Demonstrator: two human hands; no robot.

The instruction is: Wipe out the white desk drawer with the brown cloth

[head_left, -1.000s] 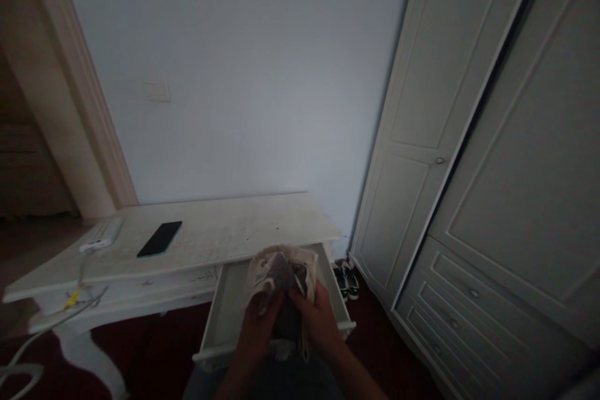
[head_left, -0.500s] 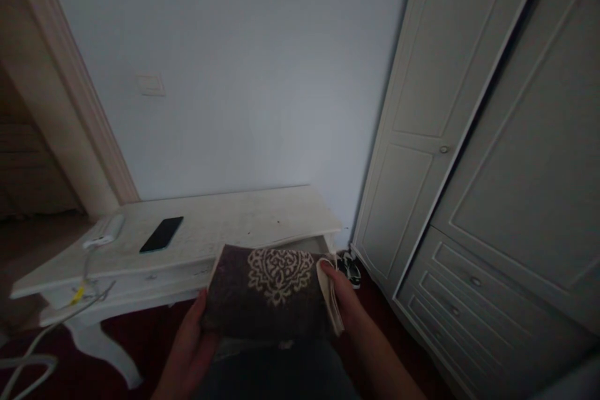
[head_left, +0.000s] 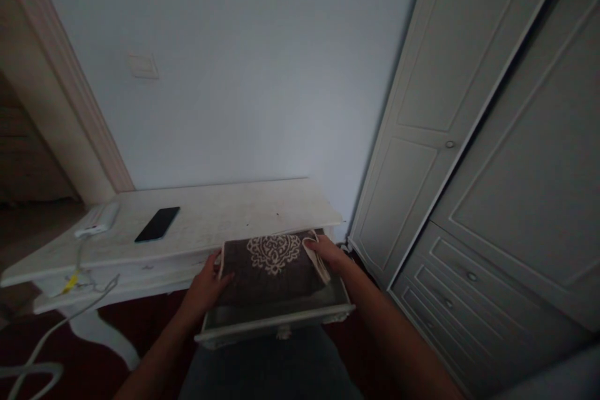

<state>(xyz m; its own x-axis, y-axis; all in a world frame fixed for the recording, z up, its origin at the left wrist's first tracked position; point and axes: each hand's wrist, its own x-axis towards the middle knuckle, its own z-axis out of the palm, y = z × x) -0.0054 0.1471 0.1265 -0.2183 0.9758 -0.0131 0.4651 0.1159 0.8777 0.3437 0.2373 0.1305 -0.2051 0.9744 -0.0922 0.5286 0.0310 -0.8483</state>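
A folded dark brown towel (head_left: 267, 284) with a pale ornamental pattern lies level at the pulled-out white drawer (head_left: 276, 320), toward its back. My left hand (head_left: 209, 281) grips the towel's left edge, thumb on top. On the other side, my right hand (head_left: 325, 253) holds the right edge, where a cream-bordered fold curls up. The fingers under the towel are hidden. Whether the towel rests on the drawer bottom or hangs just above it, I cannot tell.
On the white table (head_left: 234, 206) lie a dark phone (head_left: 158, 224) and a white power strip (head_left: 98, 219), its cable (head_left: 51, 331) trailing down at left. A wardrobe (head_left: 398, 175) stands to the right. A light switch (head_left: 143, 66) is on the wall.
The bunched towel was opened into a flat folded rectangle, patterned side up. Both hands then moved forward and lowered it from in front of the drawer to over its inside.
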